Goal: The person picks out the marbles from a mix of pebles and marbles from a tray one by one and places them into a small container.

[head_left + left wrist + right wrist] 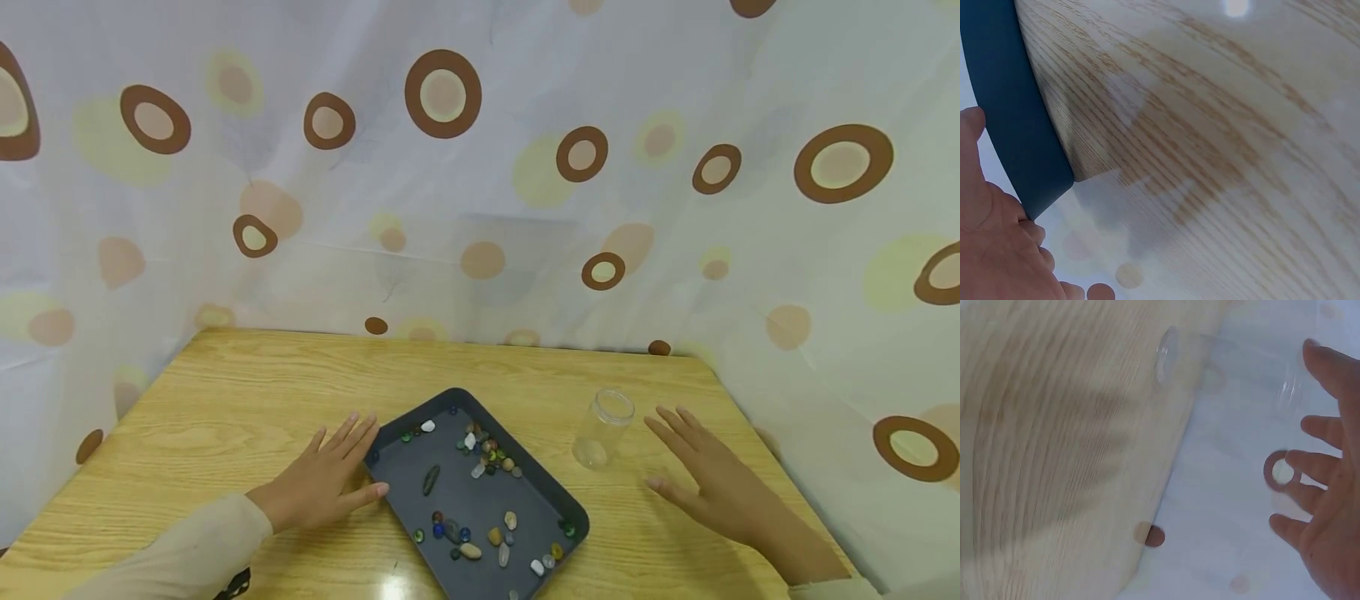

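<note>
A dark grey rectangular tray (467, 479) lies at an angle on the table, with small stones and glass marbles scattered over its floor. My left hand (322, 483) rests at the tray's left corner, fingers fairly straight and the thumb at the rim. In the left wrist view that hand (991, 250) is against the tray's outer wall (1010, 112). To the right of the tray stands a clear, see-through jar (602, 429) with an open top. My right hand (708, 483) hovers beside the jar, fingers spread and holding nothing. The right wrist view shows the jar (1169, 356) just off the thumb.
Under everything is a light wood-grain table (285, 375), with a bright light reflection near its front. Pale cloth (495, 192) with brown and beige circles hangs behind the table and along both sides.
</note>
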{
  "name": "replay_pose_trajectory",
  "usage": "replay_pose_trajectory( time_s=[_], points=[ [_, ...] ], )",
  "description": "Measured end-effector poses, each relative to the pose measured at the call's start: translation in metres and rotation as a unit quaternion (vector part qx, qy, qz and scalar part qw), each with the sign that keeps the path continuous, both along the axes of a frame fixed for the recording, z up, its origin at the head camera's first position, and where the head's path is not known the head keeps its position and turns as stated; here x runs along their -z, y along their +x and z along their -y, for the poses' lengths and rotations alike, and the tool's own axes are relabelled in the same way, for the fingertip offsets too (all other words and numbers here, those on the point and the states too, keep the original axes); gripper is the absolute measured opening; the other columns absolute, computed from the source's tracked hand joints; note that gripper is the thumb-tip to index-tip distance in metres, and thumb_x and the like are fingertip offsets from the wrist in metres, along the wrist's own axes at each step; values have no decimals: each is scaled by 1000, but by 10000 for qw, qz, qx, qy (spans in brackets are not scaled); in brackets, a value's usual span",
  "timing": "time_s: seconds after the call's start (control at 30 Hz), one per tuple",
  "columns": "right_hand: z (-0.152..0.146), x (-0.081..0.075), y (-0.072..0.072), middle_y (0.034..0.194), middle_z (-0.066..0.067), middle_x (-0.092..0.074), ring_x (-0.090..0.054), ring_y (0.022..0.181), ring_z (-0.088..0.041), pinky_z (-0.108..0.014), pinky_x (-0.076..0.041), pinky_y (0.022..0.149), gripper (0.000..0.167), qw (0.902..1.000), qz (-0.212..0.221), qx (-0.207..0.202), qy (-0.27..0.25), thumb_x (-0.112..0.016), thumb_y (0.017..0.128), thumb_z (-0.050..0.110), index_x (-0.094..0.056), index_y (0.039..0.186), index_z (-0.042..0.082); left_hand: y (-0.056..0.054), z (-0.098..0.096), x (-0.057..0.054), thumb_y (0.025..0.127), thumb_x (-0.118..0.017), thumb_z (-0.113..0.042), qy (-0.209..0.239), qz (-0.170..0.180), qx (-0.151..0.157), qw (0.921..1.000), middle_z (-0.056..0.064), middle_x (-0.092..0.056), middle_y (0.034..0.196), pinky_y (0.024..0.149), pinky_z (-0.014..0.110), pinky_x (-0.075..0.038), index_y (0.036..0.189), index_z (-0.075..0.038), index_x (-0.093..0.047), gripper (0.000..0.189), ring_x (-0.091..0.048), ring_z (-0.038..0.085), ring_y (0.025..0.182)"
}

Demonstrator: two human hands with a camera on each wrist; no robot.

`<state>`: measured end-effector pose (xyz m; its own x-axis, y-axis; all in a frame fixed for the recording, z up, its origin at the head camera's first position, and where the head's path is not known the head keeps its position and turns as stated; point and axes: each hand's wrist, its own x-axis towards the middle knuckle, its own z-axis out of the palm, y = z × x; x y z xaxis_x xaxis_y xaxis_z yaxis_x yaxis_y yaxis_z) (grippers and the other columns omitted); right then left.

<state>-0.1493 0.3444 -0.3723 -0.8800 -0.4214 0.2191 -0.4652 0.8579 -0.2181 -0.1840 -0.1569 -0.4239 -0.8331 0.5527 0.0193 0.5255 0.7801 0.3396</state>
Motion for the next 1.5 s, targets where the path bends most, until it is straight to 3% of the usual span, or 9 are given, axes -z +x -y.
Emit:
replay_pose_trajectory(
  time_s=[0.13, 0.23, 0.5, 0.77, 1.0, 1.3, 1.5],
  points=[
    [24, 7, 5, 147, -15, -41, -36, 135, -43, -63, -44, 92, 71, 9973, -714, -186, 20, -72, 86, 33, -40, 146, 14, 1, 0, -1, 96, -43, -59, 17, 24, -20, 10000, 16, -14, 159, 111, 67, -8, 152, -1, -19, 84, -9, 38, 146],
    [44, 18, 9, 140, -12, -50, -46, 128, -39, -55, -50, 89, 64, 9956, -901, -272, 28, -75, 84, 29, -48, 139, 12, 0, -1, 0, 96, -43, -59, 13, 31, -31, 10000, 16, -14, 159, 111, 67, -8, 152, -1, -18, 84, -9, 38, 146],
    [82, 33, 17, 125, -8, -61, -57, 116, -31, -47, -53, 88, 37, 9984, 15, -475, 311, -74, 84, 33, -65, 115, 14, -1, -5, 0, 96, -42, -59, 19, 112, -12, 9999, 15, -14, 159, 111, 67, -8, 153, -2, -18, 85, -8, 37, 146],
    [101, 27, 13, 108, -3, -65, -63, 96, -22, -34, -56, 73, 20, 9964, 268, -424, 689, -79, 78, 27, -67, 90, 16, -1, -2, 1, 96, -40, -61, -87, 85, -41, 9999, 15, -14, 159, 111, 67, -8, 153, -2, -17, 85, -8, 36, 146],
    [111, 23, 7, 79, 7, -61, -57, 73, -12, -25, -48, 57, 22, 9934, 543, -303, 959, -85, 71, 22, -66, 80, 16, -1, -1, 2, 96, -40, -61, -78, 32, -81, 9999, 15, -14, 159, 111, 67, -9, 153, -2, -18, 85, -8, 36, 146],
    [126, 16, 6, 75, 4, -52, -45, 67, -14, -29, -41, 52, 33, 9880, 703, 48, 1376, -89, 63, 17, -58, 76, 16, 0, -1, -1, 96, -42, -59, -61, 61, -49, 10000, 16, -15, 159, 111, 67, -8, 152, -1, -18, 85, -9, 37, 146],
    [131, 15, 7, 77, 3, -50, -46, 69, -14, -31, -44, 52, 34, 9873, 905, 324, 1262, -89, 62, 13, -59, 78, 15, 0, -1, -1, 96, -41, -60, -104, 94, -48, 9999, 15, -14, 159, 111, 67, -9, 153, -2, -18, 85, -9, 37, 146]
  ],
)
